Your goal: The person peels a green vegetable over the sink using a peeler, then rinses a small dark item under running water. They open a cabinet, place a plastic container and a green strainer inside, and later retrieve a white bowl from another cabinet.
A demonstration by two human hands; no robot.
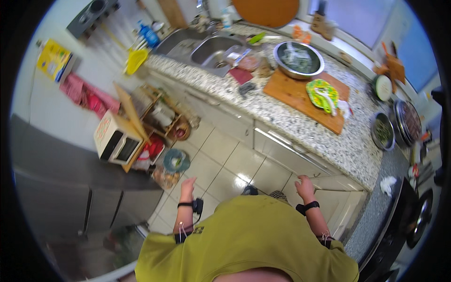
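My left hand (188, 187) hangs at my side over the tiled floor, loosely spread and holding nothing. Near it in the picture are a blue-grey bucket (183, 166) and a bag of onions or potatoes (165, 178). My right hand (305, 187) is also empty, in front of the lower cabinets (282, 149). Neither hand touches the granite counter (218, 84). On that counter, a wooden cutting board (292, 95) carries a green-and-yellow plate (316, 102) with a white spoon (329, 103) on it. A steel bowl (319, 72) holding pale, stringy food overlaps the board's back edge.
A double steel sink (211, 47) lies at the counter's far left. Packaged meat (247, 62) sits beside it. A bowl of greens (382, 130) and a lidded pot (406, 121) stand right, near a gas stove (382, 232). Shelves and a refrigerator (63, 204) flank me left.
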